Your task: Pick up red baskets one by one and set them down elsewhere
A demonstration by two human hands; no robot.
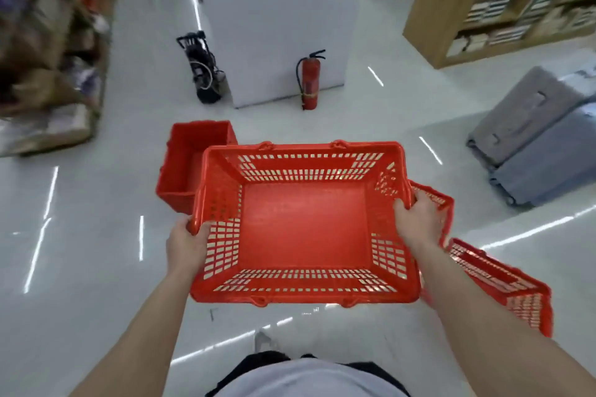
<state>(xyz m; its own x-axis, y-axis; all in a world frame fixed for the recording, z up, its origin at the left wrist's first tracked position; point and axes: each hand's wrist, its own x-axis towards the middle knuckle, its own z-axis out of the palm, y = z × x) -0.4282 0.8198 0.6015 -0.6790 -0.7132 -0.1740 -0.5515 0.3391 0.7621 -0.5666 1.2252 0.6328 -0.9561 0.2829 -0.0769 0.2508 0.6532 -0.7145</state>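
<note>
Two hands, the left hand (187, 243) and the right hand (419, 219), clamp curled fingers on the side rims of one red basket (303, 229) held above the floor (96, 267), three more baskets (190, 164) beside it, bare aisle beyond reaching one fire extinguisher (309, 79).

Both forearms are bare from the picture's lower edge to the wrists, with no sleeve, watch, band or ring to be seen on them. The left hand (187, 243) and the right hand (419, 219) wear no gloves. At six o'clock, a pale grey-white top (306, 377) covers the torso, smooth and unmarked, and dark, near-black clothing (267, 359) edges it at the sides and above.
</note>
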